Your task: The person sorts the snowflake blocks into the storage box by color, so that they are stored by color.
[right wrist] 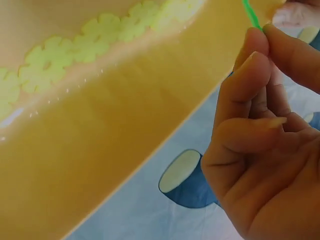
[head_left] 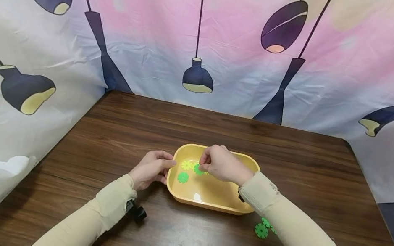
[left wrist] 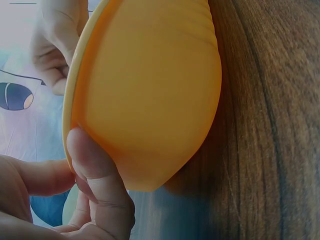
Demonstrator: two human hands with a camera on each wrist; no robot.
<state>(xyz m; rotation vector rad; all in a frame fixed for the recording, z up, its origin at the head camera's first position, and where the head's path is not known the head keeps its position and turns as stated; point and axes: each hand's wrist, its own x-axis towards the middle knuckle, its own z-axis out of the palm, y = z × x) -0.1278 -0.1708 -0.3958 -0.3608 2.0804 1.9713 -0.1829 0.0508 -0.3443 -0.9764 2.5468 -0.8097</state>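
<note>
On your dark wooden bench (head_left: 128, 223), your left hand (head_left: 149, 170) grips the left rim of the shallow yellow plastic tray (head_left: 208, 201). Your right hand (head_left: 223, 165), directly above the tray, pinches a thin green flower-shaped disc (head_left: 197, 169), other discs lying just left of it.

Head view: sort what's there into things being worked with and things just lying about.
Being worked with:
- yellow tray, steadied by the left hand
- green gear disc, pinched by the right hand
- loose discs in the tray

Lying about:
- green discs on the table
- lamp-print backdrop
</note>
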